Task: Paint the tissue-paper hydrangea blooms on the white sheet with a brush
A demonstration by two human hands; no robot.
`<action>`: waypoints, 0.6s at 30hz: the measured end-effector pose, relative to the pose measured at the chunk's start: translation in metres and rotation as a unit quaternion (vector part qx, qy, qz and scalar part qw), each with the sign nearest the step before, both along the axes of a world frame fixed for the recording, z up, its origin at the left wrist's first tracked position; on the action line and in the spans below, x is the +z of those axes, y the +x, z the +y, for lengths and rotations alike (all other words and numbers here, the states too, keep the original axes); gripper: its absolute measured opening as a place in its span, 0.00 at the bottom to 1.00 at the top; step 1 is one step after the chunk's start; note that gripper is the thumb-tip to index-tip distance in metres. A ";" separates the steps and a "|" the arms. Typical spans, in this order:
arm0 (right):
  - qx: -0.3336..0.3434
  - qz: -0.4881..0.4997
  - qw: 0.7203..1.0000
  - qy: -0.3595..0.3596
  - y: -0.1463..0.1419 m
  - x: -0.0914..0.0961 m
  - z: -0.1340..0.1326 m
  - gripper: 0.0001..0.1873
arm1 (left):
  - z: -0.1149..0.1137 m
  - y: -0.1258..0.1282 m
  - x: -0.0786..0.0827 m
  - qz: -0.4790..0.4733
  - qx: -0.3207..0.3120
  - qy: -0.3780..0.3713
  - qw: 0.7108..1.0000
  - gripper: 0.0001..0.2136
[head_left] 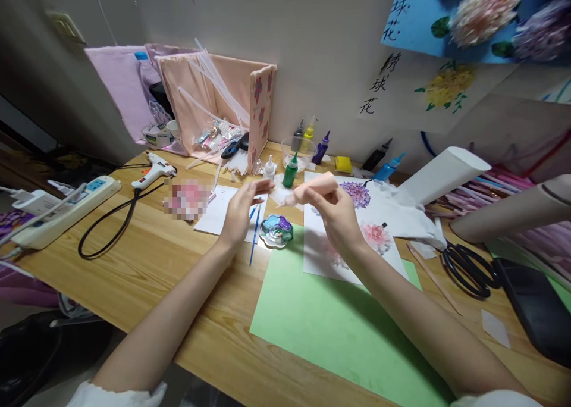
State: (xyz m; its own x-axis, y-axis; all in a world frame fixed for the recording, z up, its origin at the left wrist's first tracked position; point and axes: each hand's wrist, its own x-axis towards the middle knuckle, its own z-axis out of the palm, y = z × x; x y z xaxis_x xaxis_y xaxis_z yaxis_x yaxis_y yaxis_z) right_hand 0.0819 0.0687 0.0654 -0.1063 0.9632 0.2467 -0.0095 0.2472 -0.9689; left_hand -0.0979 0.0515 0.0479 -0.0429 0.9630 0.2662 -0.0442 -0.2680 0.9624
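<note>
My right hand (pixel 334 212) is closed round a small pale pink squeeze bottle (pixel 312 188), held tilted with its nozzle pointing left. My left hand (pixel 243 207) hovers just left of the nozzle with its fingers stretched out and nothing in it. Below and between the hands lies a flower-shaped paint palette (pixel 276 229) with blue, purple and green paint. A thin blue brush (pixel 255 234) lies beside it. A white sheet with painted pink and purple flowers (pixel 370 228) rests under my right hand, partly on a green sheet (pixel 330 323).
Several paint bottles (pixel 291 170) stand by the wall near a clear bowl (pixel 298 148). A glue gun (pixel 154 170) and power strip (pixel 57 210) sit left. Black scissors (pixel 468 267), a paper roll (pixel 441 175) and a dark tablet (pixel 535 306) lie right. A pink fabric box (pixel 218 97) stands behind.
</note>
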 end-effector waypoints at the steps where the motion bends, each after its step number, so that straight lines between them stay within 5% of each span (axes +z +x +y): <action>1: 0.004 0.029 0.999 -0.028 0.002 0.002 0.001 0.13 | 0.001 -0.001 -0.002 0.006 0.025 -0.005 1.000 0.17; 8: 0.097 0.158 0.965 -0.187 -0.003 0.005 -0.006 0.19 | 0.006 0.033 0.005 0.036 -0.119 0.035 0.992 0.18; 12: 0.166 0.137 0.965 -0.149 0.004 0.018 -0.006 0.20 | 0.029 0.047 0.025 0.027 -0.127 0.027 0.991 0.20; 18: 0.048 -0.024 0.998 -0.017 0.039 0.029 0.026 0.21 | 0.069 0.067 0.066 0.152 -0.151 0.072 0.974 0.21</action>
State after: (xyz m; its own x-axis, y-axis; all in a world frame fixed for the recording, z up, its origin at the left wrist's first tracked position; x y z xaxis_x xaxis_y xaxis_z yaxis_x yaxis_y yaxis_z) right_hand 0.1207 0.0945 0.0947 -0.2099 0.9557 0.2062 0.0151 0.2140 -0.9767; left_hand -0.0311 0.1210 0.1140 0.3390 0.8709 0.3558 0.1383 -0.4203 0.8968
